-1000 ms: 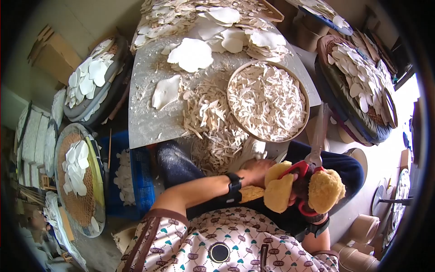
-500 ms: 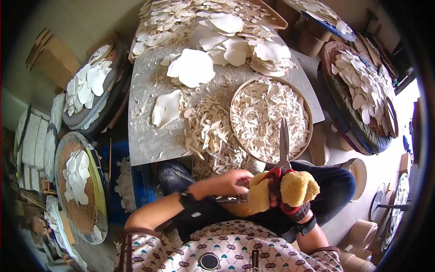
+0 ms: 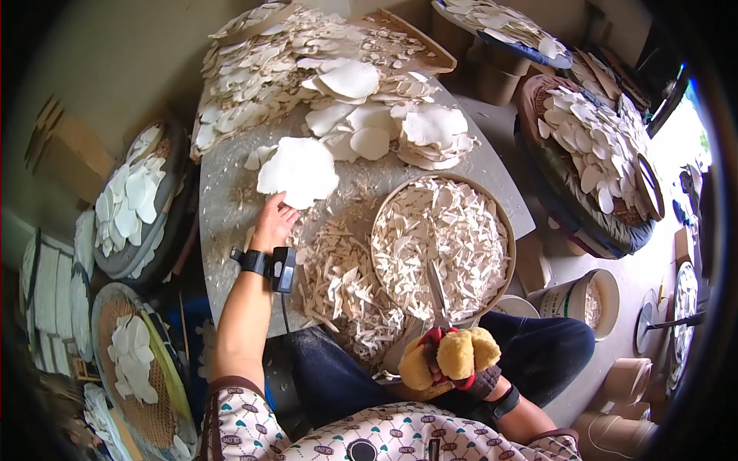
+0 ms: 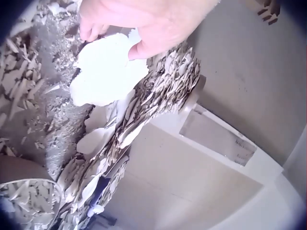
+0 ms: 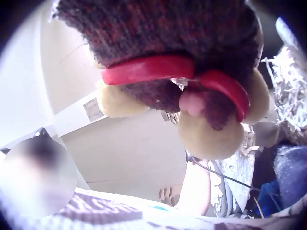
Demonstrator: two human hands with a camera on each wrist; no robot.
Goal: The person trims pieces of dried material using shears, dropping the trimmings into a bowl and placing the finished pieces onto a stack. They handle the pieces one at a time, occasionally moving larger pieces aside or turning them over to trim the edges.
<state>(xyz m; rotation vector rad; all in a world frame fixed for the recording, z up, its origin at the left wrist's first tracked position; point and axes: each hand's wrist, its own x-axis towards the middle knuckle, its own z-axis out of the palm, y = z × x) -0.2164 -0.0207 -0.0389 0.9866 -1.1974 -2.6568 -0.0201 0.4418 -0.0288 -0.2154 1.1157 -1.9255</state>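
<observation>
My left hand (image 3: 275,223) reaches across the table to a large, thin white slice (image 3: 298,173) with an irregular rim. In the left wrist view, the thumb overlaps the slice (image 4: 110,67), and the fingertips (image 4: 86,34) are at its edge, spaced from the thumb. Over my lap, my right hand (image 3: 453,365) holds a pair of scissors (image 3: 437,292) by its red handles (image 5: 148,69). A dark knit glove (image 5: 158,28) covers this hand, with yellow fluffy pads (image 5: 211,136) around the handles. The blades point up, in front of the round tray (image 3: 510,238) of white cuttings.
Loose cuttings (image 3: 346,276) spill over the front of the grey table (image 3: 223,284). Piled slices (image 3: 261,84) cover its back. Padded round racks with slices stand on the left (image 3: 134,200) and right (image 3: 592,154). A bucket (image 3: 569,300) stands by my right knee.
My left hand has left the scissors and my lap and stretched forward to the large slice. The scissors have swung from pointing right to pointing at the tray. The view has tilted up.
</observation>
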